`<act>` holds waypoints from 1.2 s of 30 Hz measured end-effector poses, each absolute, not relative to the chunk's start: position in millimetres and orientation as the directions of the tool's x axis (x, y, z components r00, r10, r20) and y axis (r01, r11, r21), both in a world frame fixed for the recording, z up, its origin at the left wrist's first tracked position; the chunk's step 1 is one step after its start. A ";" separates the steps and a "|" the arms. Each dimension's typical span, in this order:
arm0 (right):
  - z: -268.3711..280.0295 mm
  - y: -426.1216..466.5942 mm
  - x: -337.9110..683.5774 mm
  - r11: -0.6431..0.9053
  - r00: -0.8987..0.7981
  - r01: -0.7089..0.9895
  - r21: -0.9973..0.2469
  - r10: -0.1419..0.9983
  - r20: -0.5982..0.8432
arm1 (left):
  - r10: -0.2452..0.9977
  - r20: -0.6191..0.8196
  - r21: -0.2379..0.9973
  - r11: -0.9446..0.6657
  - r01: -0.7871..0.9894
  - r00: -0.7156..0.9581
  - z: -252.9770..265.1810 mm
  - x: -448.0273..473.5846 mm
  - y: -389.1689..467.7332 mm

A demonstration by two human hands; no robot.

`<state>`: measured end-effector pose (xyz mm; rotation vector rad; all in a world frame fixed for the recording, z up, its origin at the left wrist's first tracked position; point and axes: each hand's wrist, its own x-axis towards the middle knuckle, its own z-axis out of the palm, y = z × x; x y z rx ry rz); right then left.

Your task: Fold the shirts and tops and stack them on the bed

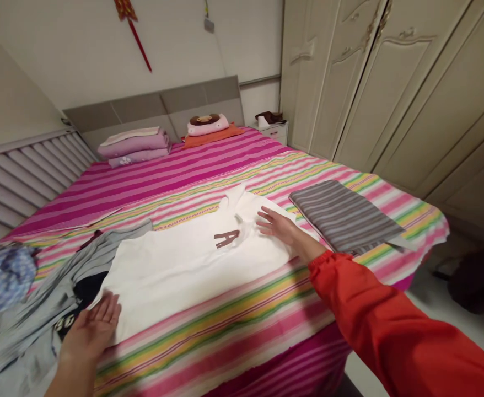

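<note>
A white T-shirt (176,270) with a brown letter print lies spread sideways across the striped bedspread. My right hand (277,225) is over its upper part near the neck, fingers stretched apart and holding nothing. Beside the bottom hem is my left hand (98,320), its fingers loosely extended at the cloth's edge; whether they touch the hem I cannot tell. Some wrinkles gather in the shirt close to the right hand's fingertips.
A folded grey striped garment (345,215) lies at the right. Rumpled grey clothes (60,292) and a blue checked cloth (6,275) are heaped at the left. Folded bedding (136,144) and a pillow (206,125) sit by the headboard (143,110). Wardrobes (358,82) stand along the right.
</note>
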<state>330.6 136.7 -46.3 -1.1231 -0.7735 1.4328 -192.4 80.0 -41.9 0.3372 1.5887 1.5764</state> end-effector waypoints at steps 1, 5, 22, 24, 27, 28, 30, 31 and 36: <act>-54.0 126.2 329.9 -0.142 0.108 -0.248 -0.958 0.979 -0.173 | 0.714 -0.296 0.953 0.180 -0.243 -0.634 -46.1 -188.8 77.4; -89.1 62.5 301.6 0.198 0.072 0.381 -0.903 0.968 0.242 | 0.855 0.088 0.931 0.113 0.348 -0.512 -69.8 -135.8 57.4; -132.7 28.6 364.1 -0.009 0.136 0.909 -0.417 0.951 0.276 | 0.966 0.250 0.215 -0.124 0.969 0.068 -137.0 -54.3 47.4; -129.8 24.1 375.1 -0.054 0.260 0.852 -0.521 0.907 0.332 | 0.972 0.230 0.268 -0.018 0.963 -0.046 -134.0 -60.3 47.3; -124.6 19.5 382.5 -0.118 0.492 0.732 -0.671 0.773 0.400 | 0.966 0.253 0.327 -0.038 0.944 -0.049 -133.4 -37.6 44.7; -123.6 18.4 385.2 -0.139 0.550 0.687 -0.713 0.741 0.386 | 0.963 0.270 0.332 -0.089 0.939 -0.004 -134.3 -26.3 43.3; -123.1 17.5 391.7 -0.159 0.599 0.604 -0.781 0.737 0.313 | 0.952 0.293 0.316 -0.181 0.932 0.086 -137.5 -5.6 40.3; -123.3 17.9 395.2 -0.154 0.594 0.571 -0.807 0.755 0.277 | 0.948 0.300 0.300 -0.198 0.933 0.105 -139.4 2.0 38.9; -120.6 28.2 407.6 -0.089 0.494 0.516 -0.852 0.843 0.211 | 0.937 0.326 0.224 -0.203 0.953 0.123 -145.7 9.7 36.7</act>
